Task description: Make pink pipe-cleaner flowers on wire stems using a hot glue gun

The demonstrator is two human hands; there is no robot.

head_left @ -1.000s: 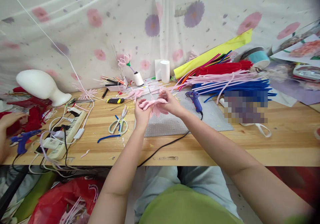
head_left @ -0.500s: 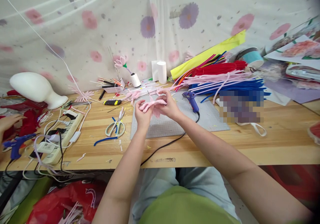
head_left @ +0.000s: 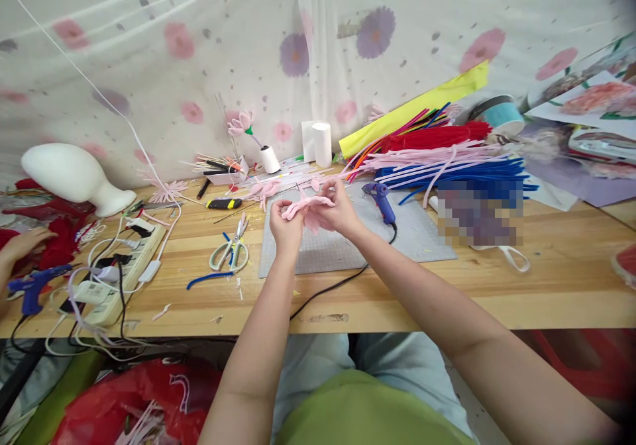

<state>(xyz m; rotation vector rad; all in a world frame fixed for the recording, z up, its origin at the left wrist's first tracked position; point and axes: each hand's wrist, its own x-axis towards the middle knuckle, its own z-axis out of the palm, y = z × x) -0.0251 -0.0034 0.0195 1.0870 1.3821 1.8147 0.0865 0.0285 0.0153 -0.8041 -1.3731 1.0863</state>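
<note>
Between my two hands, above the grey cutting mat point(head_left: 342, 256), is a pink pipe-cleaner flower point(head_left: 311, 205) with several fuzzy petals. My left hand point(head_left: 287, 228) pinches its left side, fingers closed. On the other side my right hand point(head_left: 342, 208) grips the petals between thumb and fingers. A thin dark wire or stem tip shows just above the flower; my fingers hide part of its middle. To the right of my right hand, a blue glue gun point(head_left: 381, 201) lies on the mat. Scissors point(head_left: 230, 249) with pale handles rest left of the mat.
Bundles of pink pipe cleaners point(head_left: 427, 158), with red and blue ones, lie at the back right. A power strip point(head_left: 130, 266) with tangled cables sits left. At the far left edge is another person's hand point(head_left: 24, 245), near a second glue gun point(head_left: 34, 289).
Both hands have shifted slightly to the right with the pink flower still between them. The flower is tilted a little differently. The tools on the table stay put.
</note>
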